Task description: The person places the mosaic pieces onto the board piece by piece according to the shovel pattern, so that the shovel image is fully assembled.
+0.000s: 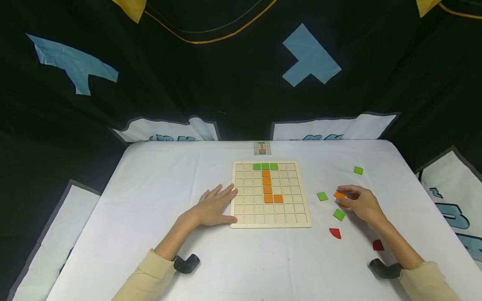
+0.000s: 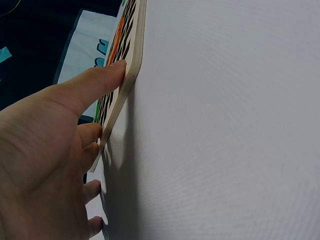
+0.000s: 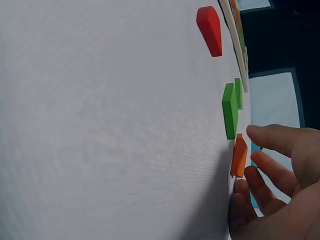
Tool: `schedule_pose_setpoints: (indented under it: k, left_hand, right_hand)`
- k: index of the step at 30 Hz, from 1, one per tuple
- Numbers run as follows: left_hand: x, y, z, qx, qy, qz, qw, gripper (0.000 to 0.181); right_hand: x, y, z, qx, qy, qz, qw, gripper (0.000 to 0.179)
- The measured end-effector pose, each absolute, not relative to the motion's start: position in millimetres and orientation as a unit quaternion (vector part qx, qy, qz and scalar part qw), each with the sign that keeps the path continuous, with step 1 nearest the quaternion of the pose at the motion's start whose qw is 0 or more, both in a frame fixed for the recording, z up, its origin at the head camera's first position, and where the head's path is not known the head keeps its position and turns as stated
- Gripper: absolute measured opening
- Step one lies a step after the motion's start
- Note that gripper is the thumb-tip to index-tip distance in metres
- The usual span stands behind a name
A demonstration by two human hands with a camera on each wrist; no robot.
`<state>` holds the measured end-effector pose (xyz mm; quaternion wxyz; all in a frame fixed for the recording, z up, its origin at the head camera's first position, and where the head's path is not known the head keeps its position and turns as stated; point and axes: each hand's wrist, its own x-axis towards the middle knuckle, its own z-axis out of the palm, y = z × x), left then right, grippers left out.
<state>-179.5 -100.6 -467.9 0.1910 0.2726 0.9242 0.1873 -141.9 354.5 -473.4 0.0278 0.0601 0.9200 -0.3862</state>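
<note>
A pale wooden grid board [image 1: 246,209] lies on the white table. Three green square tiles [image 1: 265,166] line its top row, with a column of orange square tiles [image 1: 267,181] below and one more orange tile to the side at the column's foot. My left hand [image 1: 212,209] rests spread at the board's left edge, thumb and fingertips touching it. My right hand [image 1: 359,203] is over loose orange tiles [image 1: 339,194] right of the board. In the right wrist view, its thumb and fingers bend around an orange tile [image 3: 239,156], with no pinch visible. The hand partly hides these tiles.
Loose green tiles [image 1: 321,196] lie about the right hand, one farther back. Two red quarter-round pieces [image 1: 335,233] are nearer the front, one beside the right forearm. A small printed grid card [image 1: 262,148] sits behind the board. Black cloth [image 1: 241,83] hangs beyond the table.
</note>
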Motion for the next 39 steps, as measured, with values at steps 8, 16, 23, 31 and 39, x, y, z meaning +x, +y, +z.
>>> schedule_pose_setpoints:
  k: [8,16,23,31,39]
  left_hand:
    - [-179.0,-100.9,-466.6,0.274,0.923,0.189,0.191,0.089]
    - [-178.7,-100.5,-465.7,0.273,0.923,0.188,0.194,0.088]
    - [-178.9,-99.9,-466.2,0.271,0.925,0.186,0.192,0.089]
    - [-179.1,-100.1,-466.0,0.270,0.926,0.182,0.192,0.089]
    - [-179.4,-100.4,-467.1,0.269,0.926,0.181,0.194,0.089]
  right_hand:
    - [-145.0,351.7,-475.0,0.071,0.926,-0.369,0.032,0.041]
    - [-149.7,349.0,-475.4,0.086,0.928,-0.361,0.029,0.035]
    - [-152.5,347.2,-474.2,0.086,0.933,-0.347,0.027,0.035]
    - [-157.0,344.3,-476.0,0.072,0.940,-0.332,0.022,0.033]
    - [-162.0,333.5,-469.2,0.047,0.938,-0.343,-0.006,0.034]
